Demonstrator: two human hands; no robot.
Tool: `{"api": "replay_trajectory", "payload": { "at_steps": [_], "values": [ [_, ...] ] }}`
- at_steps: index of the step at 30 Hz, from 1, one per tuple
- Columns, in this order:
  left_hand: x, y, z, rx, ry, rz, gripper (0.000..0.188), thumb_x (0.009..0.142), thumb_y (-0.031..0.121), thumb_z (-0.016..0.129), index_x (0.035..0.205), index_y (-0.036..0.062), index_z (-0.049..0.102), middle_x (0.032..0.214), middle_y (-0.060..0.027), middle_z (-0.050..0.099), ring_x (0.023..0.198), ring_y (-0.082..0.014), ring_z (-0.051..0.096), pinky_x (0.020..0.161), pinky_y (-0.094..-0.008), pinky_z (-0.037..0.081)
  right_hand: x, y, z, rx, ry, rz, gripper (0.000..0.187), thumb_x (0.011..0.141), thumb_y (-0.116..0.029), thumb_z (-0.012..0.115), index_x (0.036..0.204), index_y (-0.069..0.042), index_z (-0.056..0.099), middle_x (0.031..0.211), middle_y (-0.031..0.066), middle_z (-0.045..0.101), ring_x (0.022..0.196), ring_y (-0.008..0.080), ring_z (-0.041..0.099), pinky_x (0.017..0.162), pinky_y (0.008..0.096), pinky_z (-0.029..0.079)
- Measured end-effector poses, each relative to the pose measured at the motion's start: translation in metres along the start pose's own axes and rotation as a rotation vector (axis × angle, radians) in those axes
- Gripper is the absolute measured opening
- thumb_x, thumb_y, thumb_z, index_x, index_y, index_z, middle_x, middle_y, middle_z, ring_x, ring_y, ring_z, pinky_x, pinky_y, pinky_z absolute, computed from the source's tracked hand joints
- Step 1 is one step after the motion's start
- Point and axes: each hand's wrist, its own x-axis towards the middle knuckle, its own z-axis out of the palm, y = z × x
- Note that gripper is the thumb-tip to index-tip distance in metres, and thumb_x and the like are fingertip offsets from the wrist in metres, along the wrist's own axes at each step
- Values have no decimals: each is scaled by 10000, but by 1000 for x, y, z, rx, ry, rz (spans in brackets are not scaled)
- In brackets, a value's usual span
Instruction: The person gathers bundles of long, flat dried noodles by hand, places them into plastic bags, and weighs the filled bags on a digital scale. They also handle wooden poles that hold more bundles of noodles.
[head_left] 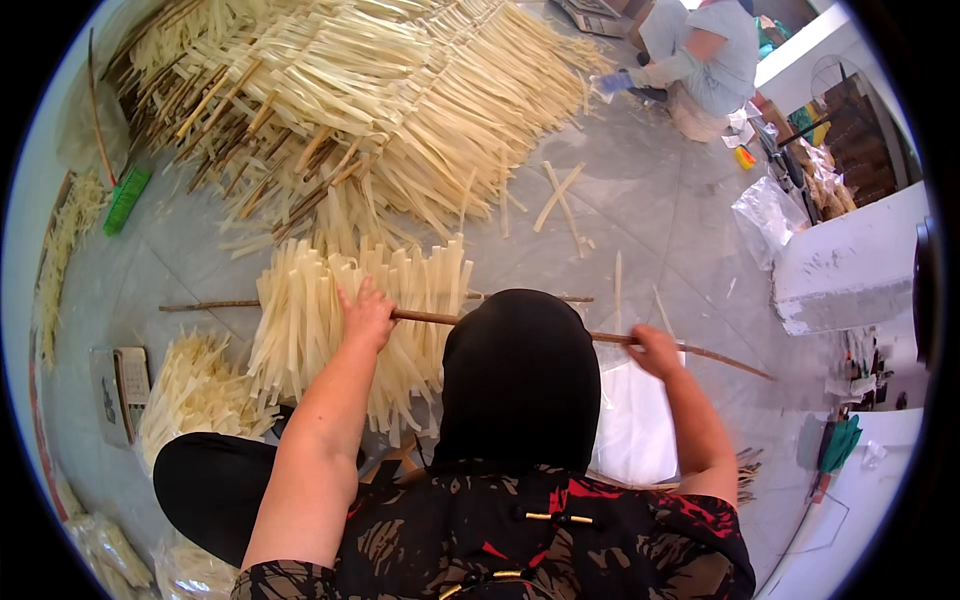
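A long, slightly bent brown wooden stick [425, 317] runs across in front of me, passing behind my raised black-clad knee. Its left end meets my left hand [370, 316], whose fingers curl at the stick and lie against pale flat strips. Closed around the stick farther right is my right hand [655, 351], with the tapering end jutting past it. Below my left hand a row of cream-coloured strips [290, 320] hangs side by side over a second thin stick [205, 304]. That second stick lies on the floor and shows at both sides of the row.
A big heap of strips on sticks [430, 90] covers the far left floor. Loose strips [190, 390] lie by my left knee. A white sheet [635, 420] is near my right hand, a green broom [125, 200] at the left. Another person [700, 60] crouches far right.
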Motion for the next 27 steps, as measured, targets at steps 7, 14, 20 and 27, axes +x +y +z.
{"api": "replay_trajectory", "payload": {
  "at_steps": [7,14,20,27],
  "values": [
    [-5,-8,-6,19,-72,-41,214,788,363,695,975,258,684,1259,30,549,1409,-237,251,1097,-669,57,19,-109,15,185,-173,-65,237,860,-229,607,1088,-165,618,980,136,660,941,346,615,801,421,498],
    [-10,-3,-25,-88,95,-86,500,823,316,661,1304,282,527,1463,-66,393,1431,-274,201,1117,-632,62,-35,-11,-24,160,15,-36,209,888,-305,612,968,-112,602,890,147,625,845,369,597,722,450,478],
    [37,38,-64,-1287,17,245,586,843,122,596,1397,180,416,1144,-126,631,1010,-238,612,850,-346,478,-26,-19,-41,161,155,-155,237,888,-304,617,1009,-101,615,892,146,649,853,357,621,720,429,495],
    [-8,131,-220,-550,-315,489,259,877,99,564,1110,31,656,943,-68,709,886,-165,643,791,-306,490,-37,-117,-131,84,297,-184,230,924,-291,562,1108,-153,564,880,121,640,799,343,620,654,429,486]
  ]
}}
